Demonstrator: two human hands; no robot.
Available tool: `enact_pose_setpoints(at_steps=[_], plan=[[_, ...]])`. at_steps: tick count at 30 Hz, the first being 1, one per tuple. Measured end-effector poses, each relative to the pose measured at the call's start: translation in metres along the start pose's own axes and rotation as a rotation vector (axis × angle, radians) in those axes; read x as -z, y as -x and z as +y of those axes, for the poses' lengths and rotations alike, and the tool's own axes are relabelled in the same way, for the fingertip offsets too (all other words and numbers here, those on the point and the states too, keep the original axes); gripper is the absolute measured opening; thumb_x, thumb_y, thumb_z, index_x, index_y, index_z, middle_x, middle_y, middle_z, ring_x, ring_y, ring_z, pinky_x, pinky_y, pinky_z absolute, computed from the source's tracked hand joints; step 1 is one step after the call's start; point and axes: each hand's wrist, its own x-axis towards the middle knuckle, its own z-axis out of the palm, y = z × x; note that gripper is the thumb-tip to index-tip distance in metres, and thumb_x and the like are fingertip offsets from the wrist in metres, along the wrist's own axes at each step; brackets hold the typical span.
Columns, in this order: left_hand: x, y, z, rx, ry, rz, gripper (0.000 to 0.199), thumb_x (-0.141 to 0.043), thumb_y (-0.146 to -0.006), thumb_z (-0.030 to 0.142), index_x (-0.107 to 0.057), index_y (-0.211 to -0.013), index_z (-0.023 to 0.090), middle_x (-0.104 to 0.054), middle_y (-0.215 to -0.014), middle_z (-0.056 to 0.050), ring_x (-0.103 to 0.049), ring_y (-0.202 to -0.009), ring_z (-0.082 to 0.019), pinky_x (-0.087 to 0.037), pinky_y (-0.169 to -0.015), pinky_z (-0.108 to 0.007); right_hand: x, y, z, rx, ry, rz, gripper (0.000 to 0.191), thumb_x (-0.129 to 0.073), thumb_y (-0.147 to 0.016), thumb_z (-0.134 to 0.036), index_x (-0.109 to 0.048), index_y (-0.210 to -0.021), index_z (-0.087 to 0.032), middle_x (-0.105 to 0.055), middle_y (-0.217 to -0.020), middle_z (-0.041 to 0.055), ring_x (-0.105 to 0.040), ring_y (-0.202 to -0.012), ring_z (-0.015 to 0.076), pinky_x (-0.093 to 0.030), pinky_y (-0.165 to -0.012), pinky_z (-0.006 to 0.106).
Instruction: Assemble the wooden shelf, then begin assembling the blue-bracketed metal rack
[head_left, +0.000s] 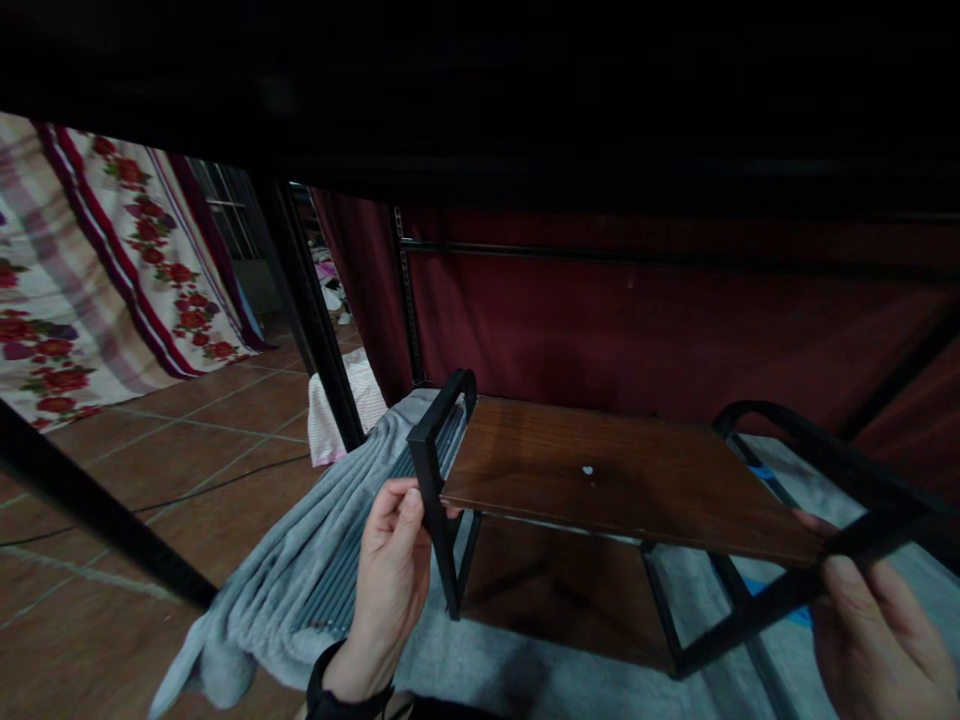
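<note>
A small two-tier rack with brown wooden boards (600, 480) and black metal side frames (426, 465) stands on grey cloth. My left hand (394, 560) is closed round the rack's left frame, thumb in front, near the upper board's front corner. On the right, my right hand (874, 620) grips the right frame beside the board's other front corner, with some fingers hidden behind it. A small white spot (587, 470) shows on the upper board. The lower board (562, 590) lies in shadow beneath it.
A dark surface (480, 110) hangs low overhead, with black posts (319, 310) at the left and a dark red curtain (637, 340) behind. Bunched grey fleece (277, 580) and thin grey tubes (352, 560) lie left of the rack. A flowered cloth (142, 250) hangs farther left.
</note>
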Motion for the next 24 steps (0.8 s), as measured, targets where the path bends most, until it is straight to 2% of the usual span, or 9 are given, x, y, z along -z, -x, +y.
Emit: enact_pose_setpoints(at_steps=[4, 10, 13, 17, 21, 24], plan=[[0.003, -0.004, -0.002, -0.004, -0.028, -0.011, 0.027, -0.076, -0.078, 0.040, -0.061, -0.089, 0.021, -0.064, -0.075, 0.002, -0.063, -0.067, -0.014, -0.054, -0.068, -0.027, -0.006, 0.002, -0.006, -0.072, -0.025, 0.030, 0.043, -0.071, -0.078, -0.045, -0.069, -0.117, -0.027, -0.067, -0.120, 0.0043, -0.062, -0.110, 0.0242, -0.046, -0.108, 0.037], [0.008, -0.005, -0.003, -0.029, -0.114, -0.019, 0.028, -0.072, -0.081, 0.042, -0.063, -0.095, 0.020, -0.063, -0.075, 0.001, -0.060, -0.066, -0.013, -0.051, -0.064, -0.024, -0.007, 0.003, -0.008, -0.105, -0.073, 0.051, 0.047, -0.076, -0.073, -0.044, -0.070, -0.117, -0.027, -0.067, -0.121, 0.0032, -0.060, -0.117, 0.0257, -0.028, -0.121, 0.041], [0.011, -0.006, -0.004, -0.058, -0.157, -0.031, 0.027, -0.073, -0.079, 0.043, -0.064, -0.090, 0.020, -0.060, -0.074, 0.003, -0.056, -0.065, -0.011, -0.048, -0.063, -0.022, -0.009, 0.003, -0.010, -0.115, -0.096, 0.072, 0.047, -0.075, -0.074, -0.044, -0.070, -0.118, -0.028, -0.068, -0.119, 0.0021, -0.061, -0.116, 0.0218, -0.034, -0.117, 0.032], [0.017, -0.010, -0.002, -0.088, -0.230, -0.009, 0.026, -0.074, -0.079, 0.043, -0.066, -0.086, 0.019, -0.060, -0.077, 0.001, -0.054, -0.070, -0.012, -0.047, -0.066, -0.022, -0.008, 0.004, -0.011, -0.110, -0.096, 0.071, 0.044, -0.075, -0.075, -0.043, -0.070, -0.116, -0.030, -0.068, -0.121, -0.0011, -0.060, -0.117, 0.0158, -0.043, -0.105, 0.017], [0.021, -0.013, 0.004, -0.119, -0.214, 0.042, 0.026, -0.077, -0.076, 0.042, -0.067, -0.083, 0.018, -0.061, -0.080, 0.000, -0.054, -0.073, -0.012, -0.047, -0.070, -0.022, -0.008, 0.008, -0.009, -0.128, -0.035, -0.015, 0.045, -0.074, -0.075, -0.046, -0.070, -0.117, -0.030, -0.067, -0.122, -0.0021, -0.058, -0.119, 0.0165, -0.042, -0.104, 0.016], [0.020, -0.013, 0.006, -0.085, -0.168, 0.032, 0.027, -0.080, -0.072, 0.040, -0.067, -0.083, 0.018, -0.060, -0.075, 0.002, -0.053, -0.069, -0.011, -0.046, -0.068, -0.021, -0.010, 0.009, -0.008, -0.125, -0.028, 0.039, 0.045, -0.072, -0.077, -0.047, -0.068, -0.120, -0.031, -0.066, -0.123, -0.0020, -0.056, -0.122, 0.0178, -0.038, -0.109, 0.019]])
